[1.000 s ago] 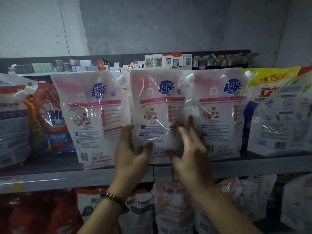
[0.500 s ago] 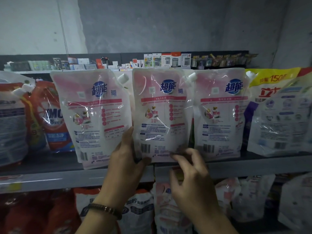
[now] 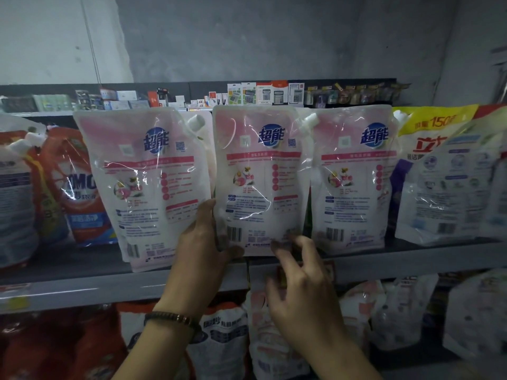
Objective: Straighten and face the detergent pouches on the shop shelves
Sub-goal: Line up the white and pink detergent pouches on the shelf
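Slipped down from the face of the middle detergent pouch (image 3: 260,182) to its bottom corner: right hand (image 3: 301,286), fingers (image 3: 277,246) curled, grip impossible to tell. Left hand (image 3: 200,256) gripping its lower left edge. Standing upright on the shelf (image 3: 82,292); leaning pouch (image 3: 145,187) left of the fingers not yet squared.

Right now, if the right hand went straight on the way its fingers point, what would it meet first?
The right hand would meet the bottom edge of the middle pink pouch, held by the left hand; its fingertips look nearly there, though depth is unclear.
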